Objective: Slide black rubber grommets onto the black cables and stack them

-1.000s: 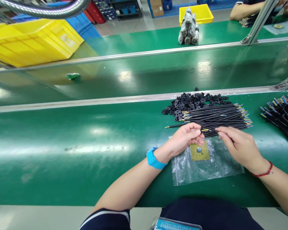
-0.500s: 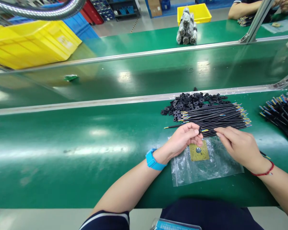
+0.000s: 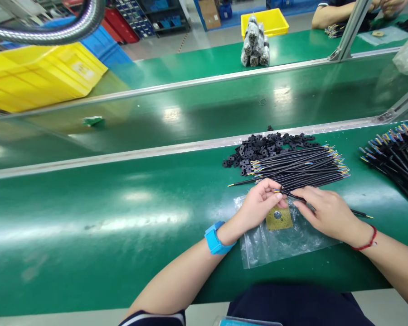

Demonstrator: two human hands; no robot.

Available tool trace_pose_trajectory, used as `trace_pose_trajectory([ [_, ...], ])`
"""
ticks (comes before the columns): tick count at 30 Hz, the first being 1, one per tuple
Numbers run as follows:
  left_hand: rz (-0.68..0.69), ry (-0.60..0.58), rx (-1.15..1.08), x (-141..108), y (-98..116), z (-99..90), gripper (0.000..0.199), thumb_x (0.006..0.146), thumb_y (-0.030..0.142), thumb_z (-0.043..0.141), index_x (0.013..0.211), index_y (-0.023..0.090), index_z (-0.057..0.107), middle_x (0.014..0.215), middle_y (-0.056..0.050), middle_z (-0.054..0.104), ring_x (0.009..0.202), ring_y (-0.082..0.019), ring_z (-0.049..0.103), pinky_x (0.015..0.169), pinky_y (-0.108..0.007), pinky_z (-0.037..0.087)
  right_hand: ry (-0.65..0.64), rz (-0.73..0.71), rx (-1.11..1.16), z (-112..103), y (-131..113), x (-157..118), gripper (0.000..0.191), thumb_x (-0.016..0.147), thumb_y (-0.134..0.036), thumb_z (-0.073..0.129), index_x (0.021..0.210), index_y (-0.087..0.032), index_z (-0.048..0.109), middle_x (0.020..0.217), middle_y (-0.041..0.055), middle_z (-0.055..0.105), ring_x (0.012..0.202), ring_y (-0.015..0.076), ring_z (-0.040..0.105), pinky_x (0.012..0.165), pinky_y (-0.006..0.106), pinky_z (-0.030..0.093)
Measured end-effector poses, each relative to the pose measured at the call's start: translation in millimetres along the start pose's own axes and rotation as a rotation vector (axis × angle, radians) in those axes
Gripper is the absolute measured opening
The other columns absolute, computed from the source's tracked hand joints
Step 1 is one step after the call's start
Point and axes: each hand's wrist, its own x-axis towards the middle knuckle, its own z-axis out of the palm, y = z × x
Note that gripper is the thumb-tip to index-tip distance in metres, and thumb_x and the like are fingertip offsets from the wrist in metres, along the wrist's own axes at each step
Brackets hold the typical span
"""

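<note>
My left hand (image 3: 260,206) is closed in a pinch at a small black plastic piece (image 3: 281,190), mostly covered by the fingers. A black cable (image 3: 358,213) with coloured wire ends runs through or against that piece; its blue and yellow tips show on the left side. My right hand (image 3: 328,213) is closed on the cable, just right of the piece, and the cable's other end sticks out past the hand. Beneath both hands lies a clear plastic bag (image 3: 258,249) with a yellowish square plate (image 3: 275,222) that has a round hole.
Behind my hands are a row of black cables (image 3: 299,167) and a heap of small black pieces (image 3: 258,147). A larger cable bundle (image 3: 399,156) lies at right. Yellow bins (image 3: 37,81), wrapped bundles (image 3: 255,45) and a co-worker's arm (image 3: 329,16) appear beyond the metal rail (image 3: 156,151).
The cable's coloured tips have come out on the left side of the black piece. My right hand has moved closer to my left. The whole view has shifted slightly.
</note>
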Motion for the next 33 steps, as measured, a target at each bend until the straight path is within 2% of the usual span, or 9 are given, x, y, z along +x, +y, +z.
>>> trace_pose_trajectory([
  [3,0.022,0.045,0.030,-1.2,-0.7,0.6,0.025,0.071,0.028,0.071,0.084,0.015,0.054,0.070,0.001,0.061,0.065,-0.011,0.061,0.066,-0.024,0.048,0.029,-0.026,-0.044,0.6,0.8,-0.8,0.022,0.094,-0.025,0.041,0.098,-0.018,0.061,0.082,0.0036,0.066,0.070,0.0136,0.061,0.064,0.026,0.046],
  [6,0.015,0.007,0.073,-2.3,-0.6,0.4,0.023,0.070,0.027,0.072,0.080,0.016,0.054,0.068,0.002,0.058,0.061,-0.010,0.057,0.063,-0.025,0.047,0.038,-0.039,-0.071,-0.8,3.2,-2.0,0.023,0.094,-0.026,0.040,0.094,-0.018,0.062,0.080,0.0037,0.066,0.066,0.0131,0.060,0.060,0.026,0.043],
  [8,0.040,-0.034,0.145,-3.1,0.4,0.0,0.019,0.072,0.026,0.069,0.079,0.016,0.054,0.070,0.001,0.058,0.063,-0.012,0.057,0.063,-0.026,0.046,-0.012,-0.022,-0.012,-2.8,4.1,-2.4,0.025,0.095,-0.027,0.038,0.092,-0.018,0.061,0.080,0.0037,0.067,0.066,0.0132,0.060,0.060,0.026,0.042],
  [14,0.336,-0.080,0.654,-6.0,6.6,-1.4,0.004,0.078,0.019,0.063,0.075,0.018,0.060,0.075,-0.002,0.059,0.072,-0.014,0.053,0.067,-0.026,0.041,-0.241,0.085,0.256,-7.0,0.1,1.0,0.025,0.095,-0.025,0.036,0.083,-0.020,0.058,0.069,-0.0004,0.062,0.060,0.0123,0.055,0.058,0.024,0.038],
  [18,0.389,-0.181,0.779,-6.4,5.4,-0.7,0.005,0.082,0.022,0.059,0.078,0.018,0.060,0.079,-0.004,0.060,0.074,-0.015,0.054,0.069,-0.027,0.040,-0.300,0.093,0.298,-2.9,-3.5,4.5,0.029,0.094,-0.023,0.036,0.069,-0.020,0.051,0.060,-0.0023,0.055,0.053,0.0112,0.050,0.052,0.023,0.034],
  [21,0.391,-0.150,0.774,-5.0,4.6,-0.1,0.004,0.083,0.021,0.056,0.082,0.019,0.060,0.082,-0.004,0.059,0.079,-0.016,0.054,0.072,-0.027,0.041,-0.257,0.092,0.269,0.9,-2.2,5.4,0.026,0.094,-0.023,0.037,0.074,-0.019,0.053,0.062,-0.0027,0.058,0.054,0.0107,0.051,0.053,0.023,0.036],
  [24,0.344,-0.113,0.625,-3.7,6.8,-0.5,0.010,0.081,0.021,0.059,0.090,0.019,0.056,0.089,-0.004,0.057,0.083,-0.016,0.054,0.075,-0.027,0.043,-0.115,0.027,0.150,1.8,0.9,4.4,0.019,0.094,-0.023,0.040,0.087,-0.019,0.058,0.075,-0.0003,0.065,0.063,0.0117,0.059,0.058,0.024,0.038],
  [28,0.161,-0.131,0.431,-4.2,10.9,-0.3,0.017,0.082,0.033,0.058,0.086,0.018,0.049,0.076,0.002,0.048,0.064,-0.011,0.047,0.060,-0.023,0.040,0.083,-0.077,-0.058,-0.7,2.4,1.9,0.017,0.093,-0.023,0.044,0.090,-0.016,0.060,0.079,0.0038,0.068,0.065,0.0136,0.061,0.060,0.026,0.039],
  [33,0.259,-0.124,0.657,-6.8,12.5,3.2,0.010,0.083,0.025,0.055,0.079,0.017,0.052,0.074,0.001,0.050,0.068,-0.012,0.047,0.063,-0.024,0.038,0.076,-0.127,-0.066,0.1,0.1,0.2,0.022,0.094,-0.024,0.042,0.085,-0.017,0.060,0.074,0.0028,0.067,0.058,0.0127,0.059,0.056,0.026,0.038],
])
